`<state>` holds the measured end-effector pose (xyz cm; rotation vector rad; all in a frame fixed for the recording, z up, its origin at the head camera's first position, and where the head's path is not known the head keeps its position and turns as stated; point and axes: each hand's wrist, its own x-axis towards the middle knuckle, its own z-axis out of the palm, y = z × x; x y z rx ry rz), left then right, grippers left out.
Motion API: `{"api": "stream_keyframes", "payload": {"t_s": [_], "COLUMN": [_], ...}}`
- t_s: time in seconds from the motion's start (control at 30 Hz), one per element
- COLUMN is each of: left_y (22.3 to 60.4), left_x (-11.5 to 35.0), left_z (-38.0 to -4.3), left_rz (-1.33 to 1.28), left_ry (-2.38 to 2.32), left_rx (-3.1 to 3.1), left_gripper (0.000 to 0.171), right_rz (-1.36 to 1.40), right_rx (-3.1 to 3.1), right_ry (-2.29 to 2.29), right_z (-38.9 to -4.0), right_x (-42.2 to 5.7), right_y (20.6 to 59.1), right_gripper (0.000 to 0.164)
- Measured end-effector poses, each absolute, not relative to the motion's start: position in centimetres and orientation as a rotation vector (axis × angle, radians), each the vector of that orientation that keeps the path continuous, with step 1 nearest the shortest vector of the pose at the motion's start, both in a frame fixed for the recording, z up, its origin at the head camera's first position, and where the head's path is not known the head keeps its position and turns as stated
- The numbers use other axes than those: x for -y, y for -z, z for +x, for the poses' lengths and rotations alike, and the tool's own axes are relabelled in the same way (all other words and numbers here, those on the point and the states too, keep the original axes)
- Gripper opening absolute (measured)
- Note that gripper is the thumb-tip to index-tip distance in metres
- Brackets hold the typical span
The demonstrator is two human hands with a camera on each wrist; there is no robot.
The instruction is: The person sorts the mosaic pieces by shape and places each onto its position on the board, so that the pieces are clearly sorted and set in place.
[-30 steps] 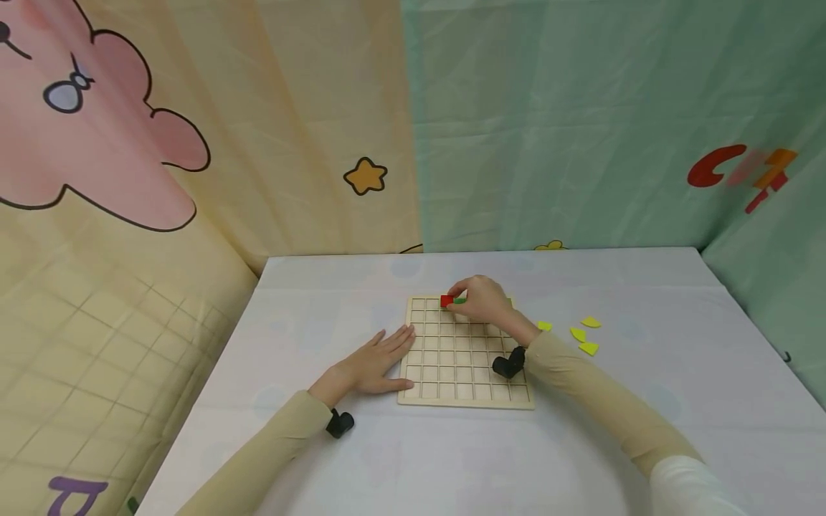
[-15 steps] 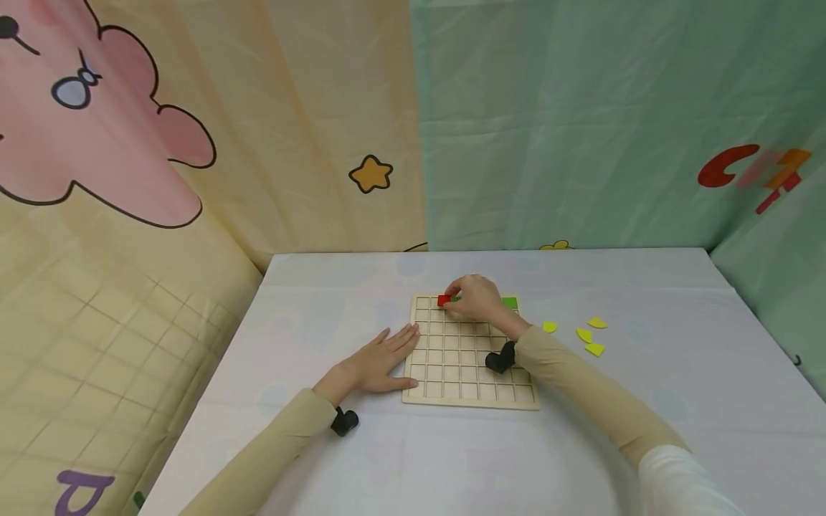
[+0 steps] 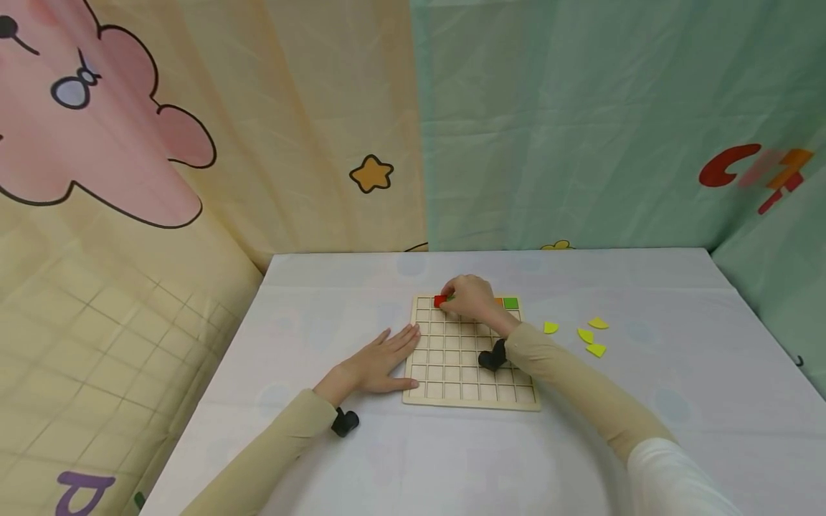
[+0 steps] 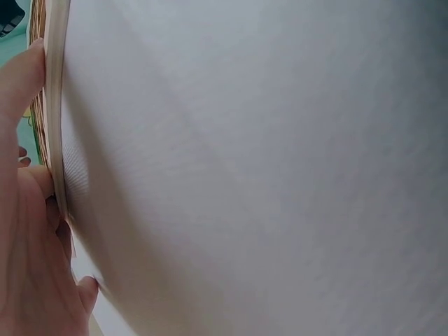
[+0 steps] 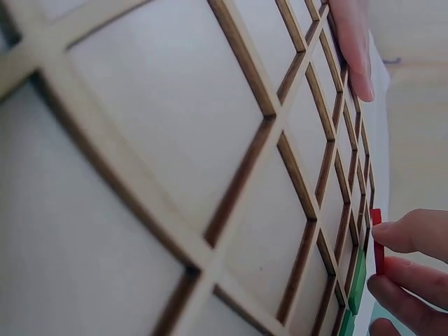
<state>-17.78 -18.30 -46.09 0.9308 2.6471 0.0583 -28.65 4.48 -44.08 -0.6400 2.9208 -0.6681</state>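
A square wooden grid board [image 3: 444, 373] lies on the table. Near the left end of its back row, my right hand [image 3: 471, 297] pinches a red square tile [image 3: 440, 301] between thumb and fingers. In the right wrist view the red tile [image 5: 379, 241] stands on edge, just above the grid. Green tiles [image 5: 357, 283] sit in cells close to those fingers. My left hand [image 3: 381, 364] rests against the board's left edge, fingers spread and straight. At the back right corner lie a green tile [image 3: 511, 303] and a partly hidden orange tile [image 3: 499, 302]. My right hand covers much of the back row.
Several yellow curved-edge pieces [image 3: 585, 335] lie loose on the white table [image 3: 677, 344], right of the board. Each wrist carries a black camera [image 3: 493, 356]. Printed curtains [image 3: 548, 143] hang behind the table and at its sides.
My right hand has slid left along the back row with the red tile. The orange tile beside the corner green one has come into view. My left hand stays on the board's edge.
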Motion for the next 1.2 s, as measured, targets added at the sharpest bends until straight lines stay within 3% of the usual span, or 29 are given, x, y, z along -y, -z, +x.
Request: {"api": "stream_keyframes", "payload": {"t_s": [1.2], "left_y": [45.88], "left_x": [18.36], "left_z": [-17.6], "left_rz": [0.945], "left_ry": [-0.088], "left_rx": [-2.652], "left_gripper": [0.094], "right_rz": [-0.651], "right_rx": [-2.934], "right_ry": [0.66], "right_z": [-28.5], "right_x": [-4.06], "right_y": [44.57], "right_gripper": [0.03]}}
